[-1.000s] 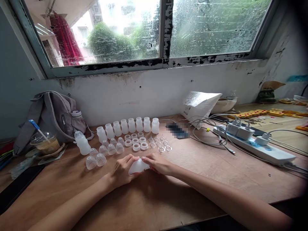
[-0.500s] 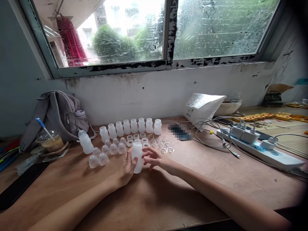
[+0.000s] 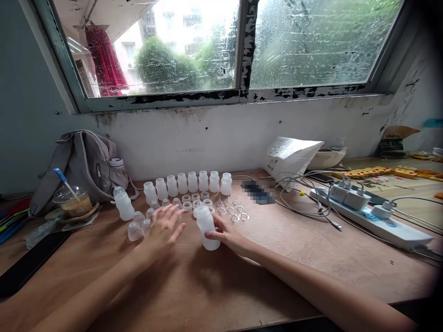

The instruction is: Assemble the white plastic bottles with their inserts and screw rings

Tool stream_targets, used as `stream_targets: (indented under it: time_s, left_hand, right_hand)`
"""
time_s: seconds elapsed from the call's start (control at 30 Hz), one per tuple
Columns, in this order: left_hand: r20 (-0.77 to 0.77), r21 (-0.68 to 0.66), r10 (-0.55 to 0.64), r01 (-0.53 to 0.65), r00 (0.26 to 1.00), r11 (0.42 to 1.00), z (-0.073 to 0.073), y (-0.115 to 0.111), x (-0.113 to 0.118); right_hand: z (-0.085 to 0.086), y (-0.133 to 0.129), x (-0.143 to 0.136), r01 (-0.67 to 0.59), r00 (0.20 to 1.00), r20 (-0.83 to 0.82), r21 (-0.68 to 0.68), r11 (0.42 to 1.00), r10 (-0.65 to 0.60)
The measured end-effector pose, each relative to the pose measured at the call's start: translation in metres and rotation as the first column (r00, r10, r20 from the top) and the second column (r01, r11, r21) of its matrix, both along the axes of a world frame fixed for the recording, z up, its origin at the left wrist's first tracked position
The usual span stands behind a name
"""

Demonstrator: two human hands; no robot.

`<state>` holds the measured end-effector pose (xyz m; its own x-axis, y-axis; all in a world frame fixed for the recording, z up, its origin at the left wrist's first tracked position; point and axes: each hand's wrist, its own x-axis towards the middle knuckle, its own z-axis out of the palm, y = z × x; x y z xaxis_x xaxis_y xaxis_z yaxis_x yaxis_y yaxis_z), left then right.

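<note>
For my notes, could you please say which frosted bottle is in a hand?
The frontmost bottle, held by the right hand; the back row and the one beside the backpack are untouched.

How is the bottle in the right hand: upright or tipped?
Slightly tipped, neck up: in the right hand, the bottle has its neck left of its base.

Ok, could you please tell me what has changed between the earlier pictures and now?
The left hand has let go of the bottle and moved left, to the clear domes. The right hand now holds the bottle, which has shifted slightly right and leans left. The row of bottles stayed put.
</note>
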<state>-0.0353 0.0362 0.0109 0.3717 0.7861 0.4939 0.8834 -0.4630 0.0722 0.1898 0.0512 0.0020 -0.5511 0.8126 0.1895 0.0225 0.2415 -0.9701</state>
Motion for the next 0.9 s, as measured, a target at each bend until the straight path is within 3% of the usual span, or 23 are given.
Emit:
stream_targets:
  time_s: [0.13, 0.23, 0.37, 0.47, 0.57, 0.67, 0.77, 0.9]
  left_hand:
    - [-0.087, 0.157, 0.259, -0.243, 0.962, 0.957, 0.003, 0.006, -0.051]
    - [-0.146, 0.154, 0.307, -0.285, 0.940, 0.946, -0.002, 0.001, -0.071]
    - [-0.063, 0.025, 0.238, -0.237, 0.969, 0.971, 0.006, -0.008, -0.065]
    - [0.229, -0.170, 0.167, -0.130, 0.959, 0.977, 0.022, -0.009, -0.047]
    - [0.589, -0.253, 0.107, 0.057, 0.801, 0.966, 0.026, -0.003, -0.027]
    - [0.800, -0.203, 0.059, 0.176, 0.597, 0.963, 0.010, 0.004, -0.013]
    - [0.877, -0.246, 0.126, 0.207, 0.463, 0.947, -0.012, 0.008, -0.008]
    - [0.890, -0.354, 0.225, 0.289, 0.396, 0.890, -0.020, 0.004, -0.007]
  right_hand:
    - [0.001, 0.002, 0.005, 0.017, 1.000, -0.020, -0.067, 0.998, -0.018]
    - [0.002, 0.002, 0.007, 0.038, 0.998, -0.041, -0.116, 0.993, -0.043]
    - [0.010, 0.003, 0.011, 0.102, 0.994, -0.031, -0.086, 0.991, -0.105]
    - [0.015, 0.006, 0.013, 0.115, 0.991, -0.059, -0.093, 0.989, -0.121]
    - [0.015, 0.010, 0.016, 0.124, 0.990, -0.051, -0.098, 0.987, -0.129]
    - [0.012, 0.015, 0.018, 0.181, 0.982, -0.034, -0.081, 0.980, -0.184]
    - [0.006, 0.017, 0.018, 0.210, 0.977, -0.020, -0.058, 0.976, -0.211]
    - [0.003, 0.016, 0.016, 0.218, 0.976, 0.023, -0.038, 0.975, -0.217]
